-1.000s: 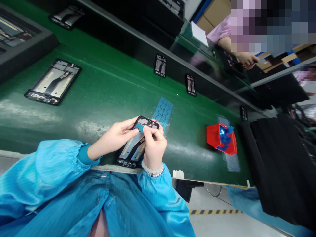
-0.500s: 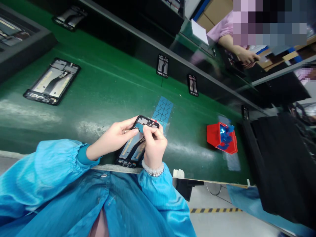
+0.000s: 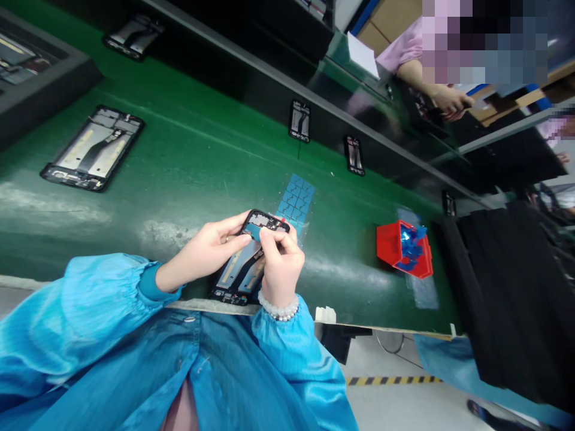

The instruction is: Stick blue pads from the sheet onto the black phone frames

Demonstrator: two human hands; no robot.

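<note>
At the table's front edge lies an opened phone body [image 3: 240, 272], tilted up at its far end, with its inner plate and a dark ribbon cable exposed. My left hand [image 3: 211, 245] is closed on its upper left side, the thumb over the inner face. A small blue sticker [image 3: 254, 231] sits across the phone's upper part. My right hand [image 3: 282, 263] is closed at the upper right, thumb and index finger pinched at the sticker's edge; other fingers rest by the phone's corner. Just behind, a sheet of blue stickers [image 3: 296, 196] lies on the green table, partly hidden by my right hand.
A red bin [image 3: 389, 244] with crumpled blue film stands right. Another phone body [image 3: 94, 149] lies left, near a dark foam tray [image 3: 67, 78]. Several more [image 3: 299, 121] lie along the back. Black stacked material [image 3: 507, 299] borders the right. Across the divider, a person's hand [image 3: 451, 103] shows.
The view has shifted very slightly. Both hands keep their places on the phone body, and the blue sticker looks the same.
</note>
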